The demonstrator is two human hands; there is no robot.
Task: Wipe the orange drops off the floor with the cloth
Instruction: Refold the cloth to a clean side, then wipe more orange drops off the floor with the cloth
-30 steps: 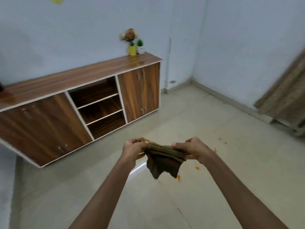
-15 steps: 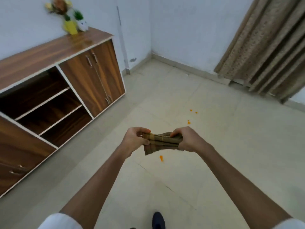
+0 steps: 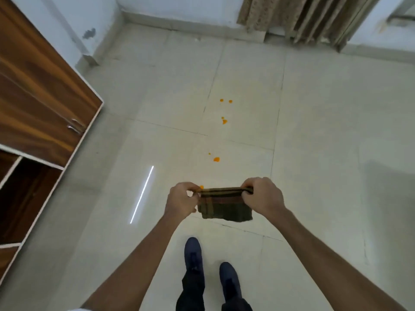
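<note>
A dark brown checked cloth (image 3: pixel 225 206) hangs folded between my two hands, held up in the air above the floor. My left hand (image 3: pixel 181 201) pinches its left top corner and my right hand (image 3: pixel 261 197) grips its right top corner. Several orange drops lie on the pale tiled floor beyond the cloth: one drop (image 3: pixel 216 159) close ahead, another (image 3: pixel 224 121) farther on, and a pair (image 3: pixel 225 101) beyond that. A further small orange drop (image 3: pixel 201 187) shows just past my left fingers.
A wooden sideboard (image 3: pixel 40 104) with doors and open shelves runs along the left. A beige curtain (image 3: pixel 303 16) hangs at the far wall. My two dark shoes (image 3: pixel 210 270) stand on the tiles below my arms.
The view has tilted down toward the floor and moved closer to the drops. The cloth stays stretched between both hands, now hanging lower over the tiles, and my feet have come into view.
</note>
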